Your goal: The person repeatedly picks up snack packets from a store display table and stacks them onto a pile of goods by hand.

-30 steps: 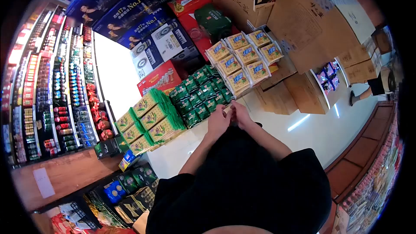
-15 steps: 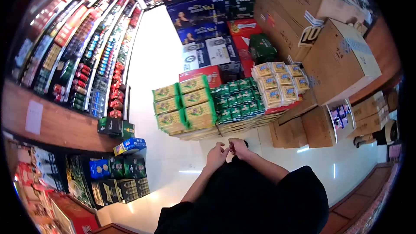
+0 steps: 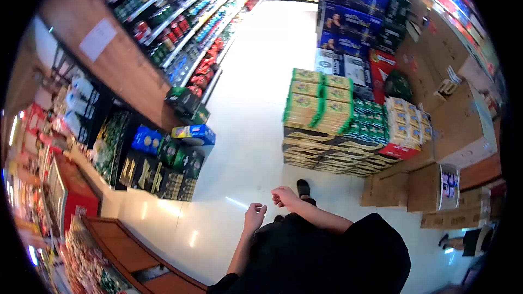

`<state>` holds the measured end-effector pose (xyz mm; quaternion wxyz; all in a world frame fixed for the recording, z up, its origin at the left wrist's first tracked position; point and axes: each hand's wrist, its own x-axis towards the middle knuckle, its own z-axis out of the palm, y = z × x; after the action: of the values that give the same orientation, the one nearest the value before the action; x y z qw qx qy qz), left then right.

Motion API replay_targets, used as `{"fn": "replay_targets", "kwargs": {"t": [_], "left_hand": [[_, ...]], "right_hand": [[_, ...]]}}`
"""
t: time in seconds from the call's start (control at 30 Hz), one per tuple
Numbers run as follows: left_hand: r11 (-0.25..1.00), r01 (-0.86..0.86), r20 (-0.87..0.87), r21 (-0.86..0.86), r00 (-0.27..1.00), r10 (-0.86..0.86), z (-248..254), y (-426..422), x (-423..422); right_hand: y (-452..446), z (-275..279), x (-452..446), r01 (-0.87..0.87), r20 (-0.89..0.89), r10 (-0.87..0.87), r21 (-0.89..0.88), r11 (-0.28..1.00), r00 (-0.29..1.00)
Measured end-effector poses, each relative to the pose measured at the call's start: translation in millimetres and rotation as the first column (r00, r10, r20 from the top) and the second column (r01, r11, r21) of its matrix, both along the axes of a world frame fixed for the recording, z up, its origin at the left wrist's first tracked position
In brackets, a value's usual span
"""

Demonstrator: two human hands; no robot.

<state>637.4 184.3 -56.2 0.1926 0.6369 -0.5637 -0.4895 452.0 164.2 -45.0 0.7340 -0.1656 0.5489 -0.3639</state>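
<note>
Above the pale floor (image 3: pixel 239 177): we are holding both hands in front of our black clothing (image 3: pixel 332 253), near each other but apart, fingers turned inward.
Left hand (image 3: pixel 255 216): we are bending its fingers in a loose, part-open curl and are gripping nothing that shows.
Right hand (image 3: pixel 285 196): we are curling its fingers loosely too, part-open, with nothing showing in its hold; its palm is facing away from view.
Dark shoe (image 3: pixel 303 187): we are standing with it just beyond the right hand.
Black-and-gold cases (image 3: pixel 316 149): we are facing this stack ahead and to the right, its goods well apart from our fingers.
Green-edged packs (image 3: pixel 318 100): we are seeing them resting on the stack's left end.
Small green packs (image 3: pixel 369 120): these are lying between the green-edged packs and the yellow packs (image 3: pixel 407 122).
Brown cartons (image 3: pixel 468 125): they are standing to the right of the yellow packs.
Blue cases (image 3: pixel 354 22): we are seeing them rising behind the packs.
Blue-and-yellow box (image 3: pixel 195 134): it is sitting left of the aisle, near dark cases (image 3: pixel 160 177).
Far right: another person (image 3: pixel 472 243) is showing partly.
</note>
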Motion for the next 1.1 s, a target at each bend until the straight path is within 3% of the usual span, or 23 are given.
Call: {"fn": "replay_targets", "kwargs": {"t": [0.17, 0.27, 0.33, 0.4, 0.5, 0.53, 0.6, 0.67, 0.77, 0.8, 0.87, 0.97, 1.03, 1.07, 1.1], "left_hand": [[0.949, -0.297, -0.203, 0.102, 0.928, 0.312, 12.3, 29.7, 88.7], [0.817, -0.540, -0.314, 0.201, 0.754, 0.576, 27.3, 54.5, 125.8], [0.714, -0.647, -0.474, 0.268, 0.557, 0.682, 29.8, 76.0, 145.4], [0.650, -0.683, -0.468, 0.334, 0.478, 0.743, 14.4, 99.5, 166.5], [0.478, -0.810, -0.442, 0.339, 0.311, 0.841, 20.6, 132.0, 199.0], [0.410, -0.849, -0.433, 0.335, 0.247, 0.867, 23.1, 142.2, 215.2], [0.293, -0.898, -0.396, 0.329, 0.150, 0.906, 22.5, 166.2, 242.0], [0.203, -0.921, -0.379, 0.332, 0.066, 0.923, 4.2, 188.4, 273.4], [0.187, -0.901, -0.331, 0.392, 0.051, 0.942, -11.4, 199.6, 334.3], [0.191, -0.905, -0.317, 0.380, 0.066, 0.946, -14.6, 199.3, 358.5], [0.201, -0.909, -0.289, 0.365, 0.094, 0.953, -17.3, 188.0, 407.5], [0.380, -0.876, -0.384, 0.298, 0.254, 0.888, -13.7, 174.5, 487.9], [0.418, -0.882, -0.321, 0.219, 0.339, 0.884, 9.5, 172.8, 537.0], [0.439, -0.883, -0.293, 0.167, 0.381, 0.877, 20.5, 171.5, 564.4], [0.384, -0.904, -0.292, 0.189, 0.322, 0.901, 20.5, 176.3, 587.4]], "right_hand": [[0.2, 18.4, 89.4, -0.485, -0.115, 0.476, -0.076, 0.871, 0.872], [-3.1, 27.1, 146.5, -0.693, -0.129, 0.681, -0.102, 0.714, 0.721], [-4.6, 27.0, 185.2, -0.842, -0.191, 0.821, -0.161, 0.514, 0.538], [-0.7, 46.2, 224.7, -0.954, -0.194, 0.939, -0.160, 0.254, 0.282], [6.7, 35.4, 287.8, -0.988, -0.249, 0.962, -0.131, 0.083, 0.114], [10.9, 22.4, 309.8, -0.983, -0.310, 0.950, -0.181, -0.028, 0.029], [16.7, 17.0, 349.2, -0.888, -0.357, 0.880, -0.218, -0.406, -0.314], [21.3, 5.3, 395.6, -0.713, -0.359, 0.723, -0.188, -0.675, -0.590], [30.9, -27.4, 462.0, -0.644, -0.682, 0.501, -0.056, -0.763, -0.533], [35.5, -35.7, 486.5, -0.649, -0.735, 0.512, -0.130, -0.749, -0.444], [36.5, -45.1, 535.3, -0.620, -0.722, 0.456, -0.047, -0.783, -0.520], [35.3, -37.0, 614.0, -0.602, -0.739, 0.420, -0.023, -0.798, -0.527], [31.7, -52.7, 655.3, -0.762, -0.656, 0.664, -0.204, -0.615, -0.360], [26.2, -55.2, 679.1, -0.785, -0.637, 0.665, -0.147, -0.603, -0.391], [22.2, -44.7, 700.4, -0.803, -0.649, 0.663, -0.130, -0.581, -0.374]]}}
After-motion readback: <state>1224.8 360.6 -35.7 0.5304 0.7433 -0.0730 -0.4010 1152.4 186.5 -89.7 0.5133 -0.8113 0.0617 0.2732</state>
